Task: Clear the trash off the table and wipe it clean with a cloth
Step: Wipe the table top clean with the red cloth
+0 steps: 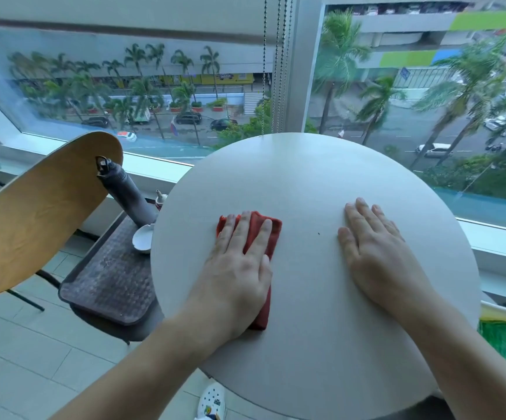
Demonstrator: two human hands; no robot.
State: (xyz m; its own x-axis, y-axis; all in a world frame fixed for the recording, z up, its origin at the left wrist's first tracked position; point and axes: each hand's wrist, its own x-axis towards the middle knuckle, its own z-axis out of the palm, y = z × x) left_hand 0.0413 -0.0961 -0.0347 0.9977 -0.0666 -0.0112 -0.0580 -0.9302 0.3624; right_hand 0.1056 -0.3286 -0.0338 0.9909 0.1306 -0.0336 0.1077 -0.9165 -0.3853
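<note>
Red cloth (264, 237) lies pinned under a person's left hand (239, 268) on the left half of a round grey bench (306, 183) beside a high window. The hand rests palm down, its fingers (256, 237) straight and slightly spread, pressing flat on the fabric, with the forearm reaching in from the lower left. The cloth is folded into a long strip, its long axis running from the near edge of the bench away toward the window; its far end shows past the fingertips and its near end shows beside the wrist. The right hand (373, 253) lies flat on the bare surface, well apart from the cloth, fingers straight and close together, pointing toward the glass. A small dark speck (319, 233) sits between the two hands. To the left, a dark tray (109, 283) on a seat carries a dark bottle (127, 192) and a white dish (143, 237), next to a wooden chair back (39, 207).
</note>
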